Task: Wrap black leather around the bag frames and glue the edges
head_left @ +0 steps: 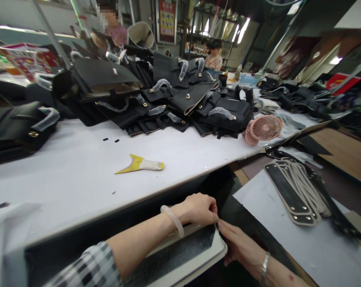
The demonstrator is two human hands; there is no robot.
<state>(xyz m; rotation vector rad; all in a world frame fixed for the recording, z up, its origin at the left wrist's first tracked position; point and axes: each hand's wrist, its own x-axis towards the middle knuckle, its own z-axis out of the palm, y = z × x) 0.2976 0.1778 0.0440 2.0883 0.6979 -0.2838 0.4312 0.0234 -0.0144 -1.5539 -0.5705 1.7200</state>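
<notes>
Two hands [198,209] on unlabelled panel [180,255]

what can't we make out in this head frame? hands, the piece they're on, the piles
- Left hand: fingertips curl under, so its grip on the flat black panel is hidden.
- Right hand: the panel covers its fingers.
- Panel: cut off by the bottom edge.
- Black handbags: overlapping, count unclear.
- Stacked black straps: lower ones covered by the upper ones.
- Wall poster: print too small to read.

Bare white table [78,171] before hands; black bags [180,103] beyond.
</notes>
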